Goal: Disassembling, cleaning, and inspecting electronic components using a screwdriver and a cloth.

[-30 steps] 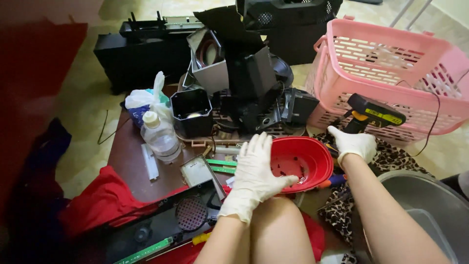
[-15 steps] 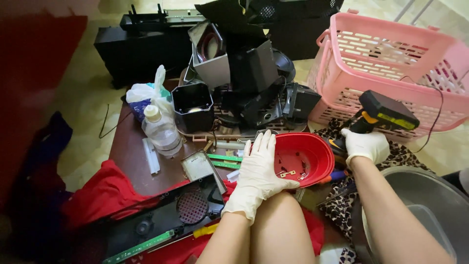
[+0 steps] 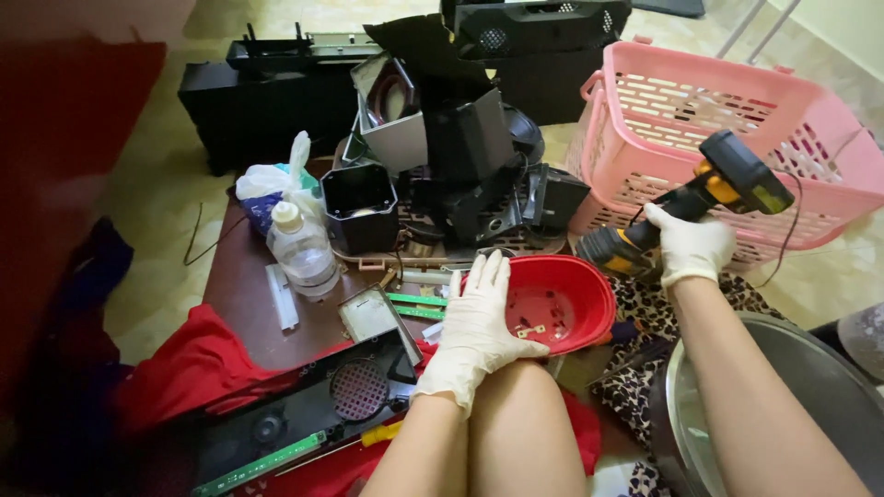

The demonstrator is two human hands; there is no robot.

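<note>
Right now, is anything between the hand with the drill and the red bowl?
Nothing visible blocks it. The right hand holds the black and yellow drill just right of the red bowl, with open space between. The left hand rests on the bowl's near-left rim.

Gloves (image 3: 474,331) white; bowl (image 3: 557,302) red; drill (image 3: 700,198) black with yellow. Basket (image 3: 737,129) pink, latticed; cloth (image 3: 189,368) red. Fabric (image 3: 649,313) under the bowl appears leopard-spotted, partly hidden.
</note>
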